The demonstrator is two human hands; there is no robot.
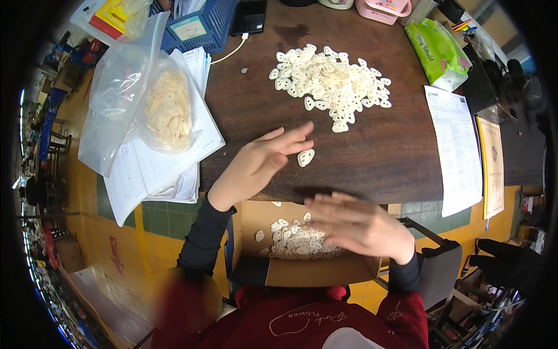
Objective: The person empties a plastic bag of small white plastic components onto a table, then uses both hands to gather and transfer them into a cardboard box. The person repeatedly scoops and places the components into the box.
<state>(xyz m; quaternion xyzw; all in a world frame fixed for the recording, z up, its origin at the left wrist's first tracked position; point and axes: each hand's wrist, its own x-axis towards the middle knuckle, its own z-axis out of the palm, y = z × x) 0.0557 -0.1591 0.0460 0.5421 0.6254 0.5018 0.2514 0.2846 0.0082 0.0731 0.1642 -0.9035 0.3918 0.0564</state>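
Two bare hands show in the head view, near the middle of the frame. The left hand is over the desk with its fingers stretched out to the right; nothing can be seen in its grasp. Just right of its thumb lies one loose white piece, rounded, with holes through it; whether they touch cannot be told. The right hand, lower and to the right, is blurred, its fingers pointing left above the cardboard box at the front edge of the desk; whether it has hold of anything cannot be told.

More such pieces lie inside the box, partly hidden by that hand. A large pile of them is heaped on the desk, upper centre. At upper left, a clear plastic bag with pale pieces in it rests on papers, below a blue basket. A dark phone with a white cable lies beside the basket. Upper right are a pink container and a green packet; below the packet is a printed sheet.
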